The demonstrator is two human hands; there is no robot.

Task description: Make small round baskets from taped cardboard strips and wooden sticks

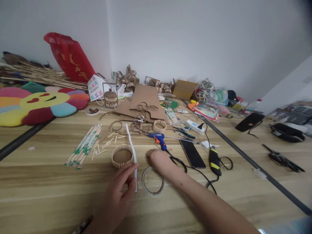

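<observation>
My left hand (119, 191) has its thumb and forefinger apart, their tips at the edge of a long white strip (131, 143) on the table. Just beyond it stands a round ring of short wooden sticks (122, 156) with a brown inside. My right hand (159, 158) is closed, knuckles up, just beyond a grey ring (143, 182); what its fingers hold is hidden. Behind it lies a blue glue gun (159, 139) with an orange trigger. A smaller stick ring (159, 126) sits behind the glue gun.
Bagged sticks (84, 146) and loose short sticks (104, 144) lie left. A phone (192, 153), black-yellow tool (214, 162), cables and power strip (195, 127) are right. Cardboard (146, 100) and a lidded stick pot (110, 99) stand behind, a flower cushion (41, 104) far left.
</observation>
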